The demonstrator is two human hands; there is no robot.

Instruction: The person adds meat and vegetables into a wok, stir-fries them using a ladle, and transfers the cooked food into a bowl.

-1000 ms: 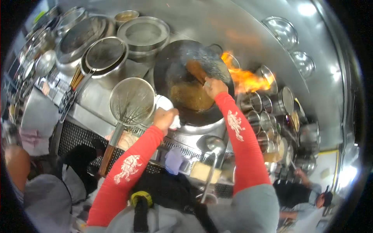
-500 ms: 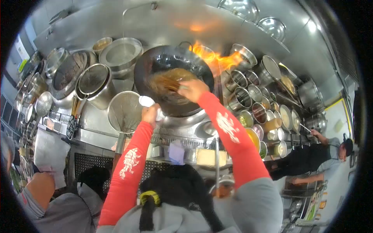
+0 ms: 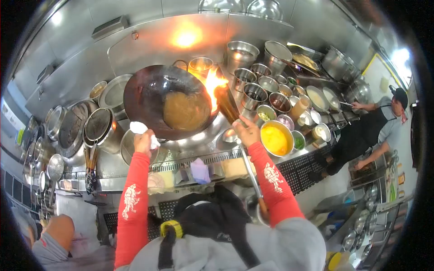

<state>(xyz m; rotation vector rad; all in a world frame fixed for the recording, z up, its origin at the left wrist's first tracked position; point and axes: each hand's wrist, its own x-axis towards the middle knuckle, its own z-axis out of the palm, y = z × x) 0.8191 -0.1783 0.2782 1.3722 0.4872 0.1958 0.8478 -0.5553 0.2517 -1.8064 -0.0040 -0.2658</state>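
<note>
Right hand (image 3: 247, 132): we see the fingers curled snugly around the near end of the brush (image 3: 227, 105).
Brush way: we see a long brown bundle on a slant. Its long line runs from the hand up and a bit to the left. The far end points away from us, to the back of the stove.
Brush place: it is at the right edge of the wok (image 3: 141, 97), very close to the fire (image 3: 212, 83). We cannot tell if it touches the rim.
Left hand (image 3: 143, 141): we see the fingers bent around a white cloth (image 3: 138, 128), by the near left rim of the wok.
Brown liquid (image 3: 186, 110): it sits inside the wok, more to the right.
Ladle (image 3: 252, 174): its long handle runs from just below the right hand down toward us.
Yellow liquid (image 3: 273, 137): we see it in a round pot (image 3: 292, 143), near the right hand.
Other person (image 3: 357, 135): we see a black apron far off to the right, well apart from the brush.
</note>
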